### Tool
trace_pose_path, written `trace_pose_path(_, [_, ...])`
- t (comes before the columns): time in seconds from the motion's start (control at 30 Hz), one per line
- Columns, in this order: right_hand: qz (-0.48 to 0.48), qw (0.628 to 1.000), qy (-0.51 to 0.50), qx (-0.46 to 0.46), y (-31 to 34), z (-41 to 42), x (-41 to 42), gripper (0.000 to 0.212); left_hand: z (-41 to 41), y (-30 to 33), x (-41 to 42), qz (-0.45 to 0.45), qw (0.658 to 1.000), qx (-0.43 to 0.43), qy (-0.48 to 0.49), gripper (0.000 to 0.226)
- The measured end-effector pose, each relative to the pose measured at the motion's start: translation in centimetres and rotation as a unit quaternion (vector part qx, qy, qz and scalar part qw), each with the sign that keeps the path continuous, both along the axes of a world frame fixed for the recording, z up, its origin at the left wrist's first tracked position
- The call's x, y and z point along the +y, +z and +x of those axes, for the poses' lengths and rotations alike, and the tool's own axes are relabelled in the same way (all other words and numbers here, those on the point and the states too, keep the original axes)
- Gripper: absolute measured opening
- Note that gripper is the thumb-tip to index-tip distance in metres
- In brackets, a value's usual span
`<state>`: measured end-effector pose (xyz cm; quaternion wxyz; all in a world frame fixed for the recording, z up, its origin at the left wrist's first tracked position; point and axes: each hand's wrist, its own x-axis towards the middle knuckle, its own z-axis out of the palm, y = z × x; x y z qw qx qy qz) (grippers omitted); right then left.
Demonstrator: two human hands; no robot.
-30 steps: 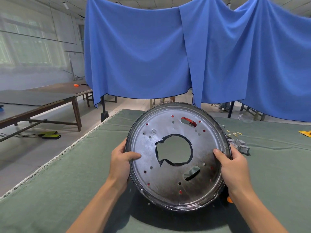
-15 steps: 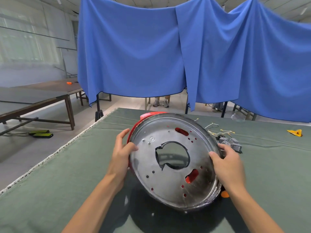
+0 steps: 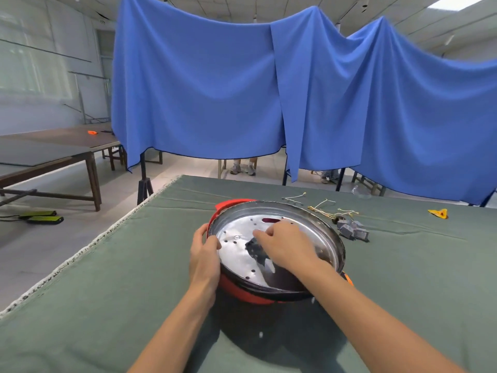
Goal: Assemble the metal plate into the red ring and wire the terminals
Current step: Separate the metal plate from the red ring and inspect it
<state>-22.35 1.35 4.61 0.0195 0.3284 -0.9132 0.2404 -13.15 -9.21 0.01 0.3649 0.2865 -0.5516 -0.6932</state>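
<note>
A round metal plate (image 3: 239,254) with small holes and a jagged central opening lies inside the red ring (image 3: 250,293) on the green table (image 3: 107,278). My left hand (image 3: 204,257) grips the plate's left rim, thumb on top. My right hand (image 3: 285,244) rests on the plate's middle with its fingers curled over the central opening, hiding most of it. Loose wires (image 3: 322,205) with terminals and small grey terminal blocks (image 3: 352,230) lie on the table beyond the ring, to the right.
A yellow item (image 3: 438,212) lies at the far right of the table. An orange part (image 3: 348,278) peeks out by the ring's right side. Blue cloth (image 3: 242,90) hangs behind. Wooden tables (image 3: 53,157) stand to the left.
The plate went from being held up tilted toward me to lying nearly flat in the red ring on the table. My right hand left the right rim and moved onto the plate's middle.
</note>
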Motion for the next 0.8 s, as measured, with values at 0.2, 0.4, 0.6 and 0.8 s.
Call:
trace_pose_path(0.2, [-0.004, 0.995, -0.064, -0.08, -2.1, 0.6, -2.9, 0.047, 0.3, -0.8, 0.2, -0.006, 0.999, 0.04, -0.025, 0.032])
trace_pose_path(0.4, [-0.076, 0.995, -0.049, -0.029, -3.0, 0.7, -2.9, 0.061, 1.0, 0.3, -1.5, 0.126, 0.989, 0.063, -0.041, 0.054])
trace_pose_path(0.6, [-0.149, 0.984, -0.03, 0.097, -2.9, -1.1, 0.5, 0.057, 1.0, 0.6, -2.2, 0.168, 0.984, 0.041, -0.043, 0.024])
trace_pose_path(0.8, [-0.126, 0.978, -0.035, 0.164, -2.3, -1.7, 1.4, 0.051, 1.2, 0.9, -1.7, 0.17, 0.98, 0.077, -0.062, 0.034])
